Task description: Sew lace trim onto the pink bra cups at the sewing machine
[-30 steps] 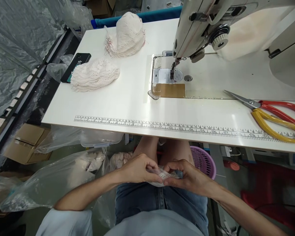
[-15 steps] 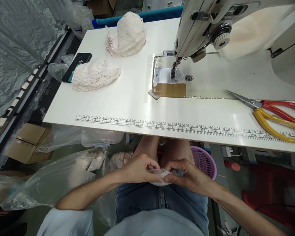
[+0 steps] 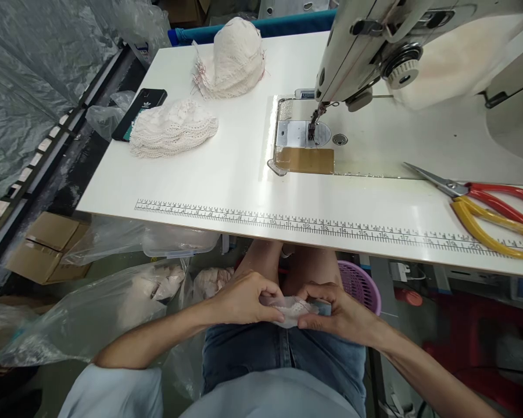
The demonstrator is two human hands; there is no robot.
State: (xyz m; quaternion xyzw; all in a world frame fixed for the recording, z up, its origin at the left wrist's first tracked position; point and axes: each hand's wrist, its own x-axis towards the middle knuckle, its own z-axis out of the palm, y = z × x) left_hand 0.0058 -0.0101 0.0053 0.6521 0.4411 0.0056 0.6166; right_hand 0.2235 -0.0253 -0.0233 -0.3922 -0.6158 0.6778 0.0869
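Observation:
Above my lap, a small piece of thin white lace fabric (image 3: 291, 312) is stretched between my two hands. My left hand (image 3: 251, 299) pinches its left end between thumb and fingers. Its right end is gripped by my right hand (image 3: 335, 307), with the thumb below and the fingers curled over it. Part of the fabric is hidden behind my fingers. Both hands are below the front edge of the white sewing table (image 3: 226, 186), apart from the sewing machine (image 3: 357, 64).
A stack of white lace pieces (image 3: 174, 129) lies partly on a black phone (image 3: 146, 101); a second white fabric bundle (image 3: 235, 58) sits behind. Scissors with red and yellow handles (image 3: 475, 200) rest at the right. A purple basket (image 3: 361, 284) and cardboard box (image 3: 47, 247) stand below the table.
My hands have moved slightly apart, with more of the lace fabric showing between them. The view has shifted a little; the things on the table stay in place.

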